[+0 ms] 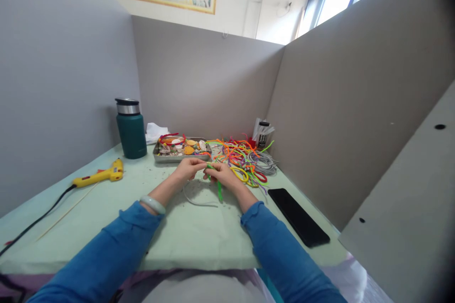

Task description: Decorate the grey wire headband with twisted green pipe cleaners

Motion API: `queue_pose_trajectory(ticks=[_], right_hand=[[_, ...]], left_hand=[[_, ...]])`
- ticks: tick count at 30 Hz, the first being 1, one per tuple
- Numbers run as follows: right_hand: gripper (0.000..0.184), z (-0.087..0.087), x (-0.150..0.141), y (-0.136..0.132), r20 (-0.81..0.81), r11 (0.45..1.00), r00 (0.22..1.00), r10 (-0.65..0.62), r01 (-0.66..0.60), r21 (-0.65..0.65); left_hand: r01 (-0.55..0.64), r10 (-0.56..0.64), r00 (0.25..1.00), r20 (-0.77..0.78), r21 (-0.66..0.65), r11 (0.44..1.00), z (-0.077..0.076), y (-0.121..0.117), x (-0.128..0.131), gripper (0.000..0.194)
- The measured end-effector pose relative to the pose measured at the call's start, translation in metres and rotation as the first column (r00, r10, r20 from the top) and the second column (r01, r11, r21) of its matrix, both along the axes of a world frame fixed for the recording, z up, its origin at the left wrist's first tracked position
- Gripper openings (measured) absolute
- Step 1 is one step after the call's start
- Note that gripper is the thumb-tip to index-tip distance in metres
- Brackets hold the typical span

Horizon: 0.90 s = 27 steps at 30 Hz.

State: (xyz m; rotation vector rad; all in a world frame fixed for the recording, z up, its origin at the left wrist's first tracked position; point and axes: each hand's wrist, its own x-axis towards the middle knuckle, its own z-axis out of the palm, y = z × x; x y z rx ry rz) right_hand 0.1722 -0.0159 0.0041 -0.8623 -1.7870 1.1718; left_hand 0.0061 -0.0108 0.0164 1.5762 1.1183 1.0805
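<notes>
Green pipe cleaner (220,192) in hands (227,177), near tray (170,158) of shells (188,150).

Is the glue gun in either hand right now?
No, the glue gun lies on the table, apart from the left hand and the right hand.

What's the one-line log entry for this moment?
right hand: holds bright-green flexible strip | left hand: at strip's top | nearby: thin grey curved cord

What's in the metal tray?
The tray holds shell-like pieces, orange and white among them; a red loop shows at its far left. Whatever lies beneath them is hidden.
</notes>
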Motion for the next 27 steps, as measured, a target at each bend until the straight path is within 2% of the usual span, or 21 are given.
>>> queue_pose_trajectory(ticks=[9, 27], right_hand=[[0.012, -0.0007, 0.0008, -0.0006, 0.014, 0.999, 0.999, -0.039, 0.040, -0.034], [0.012, -0.0024, 0.0008, -0.0005, 0.018, 0.999, 0.999, -0.032, 0.032, -0.030]], left_hand=[[0.034, -0.032, 0.999, 0.040, -0.061, 0.998, 0.0023, -0.0053, 0.0003, 0.044], [0.026, -0.025, 1.000, 0.014, -0.071, 0.997, 0.0052, -0.0087, 0.0013, 0.042]])
